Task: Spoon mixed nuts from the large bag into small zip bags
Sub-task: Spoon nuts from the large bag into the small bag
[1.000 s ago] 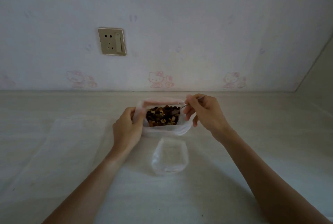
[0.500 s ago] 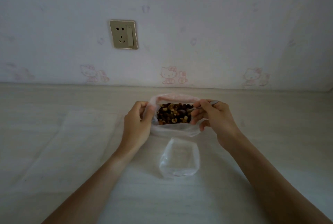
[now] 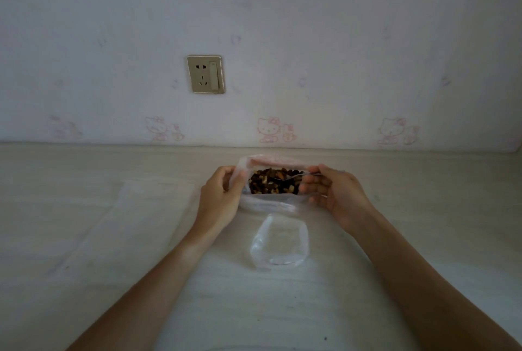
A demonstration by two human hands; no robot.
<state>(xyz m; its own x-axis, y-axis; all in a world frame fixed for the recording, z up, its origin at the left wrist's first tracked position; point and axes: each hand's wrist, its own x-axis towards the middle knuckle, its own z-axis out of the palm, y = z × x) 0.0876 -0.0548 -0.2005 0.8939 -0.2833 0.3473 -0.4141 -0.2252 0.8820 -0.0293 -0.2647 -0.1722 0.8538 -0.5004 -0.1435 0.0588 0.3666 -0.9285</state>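
A large clear bag (image 3: 268,202) stands open on the pale table, filled with dark mixed nuts (image 3: 264,184). My left hand (image 3: 221,195) pinches the bag's left rim and holds the mouth open. My right hand (image 3: 334,191) grips a thin metal spoon (image 3: 293,176) by its handle; the spoon's bowl lies in the nuts, pointing left. A small clear zip bag (image 3: 279,242) stands open and empty just in front of the large bag, between my forearms.
A flat clear plastic sheet or bag (image 3: 135,223) lies on the table to the left. The wall rises just behind the large bag, with a socket (image 3: 205,74) and pink cartoon stickers along its base.
My right hand has lowered and pushed the spoon further left into the nuts. The camera view has shifted, so everything sits further right in frame. My left hand keeps its hold.
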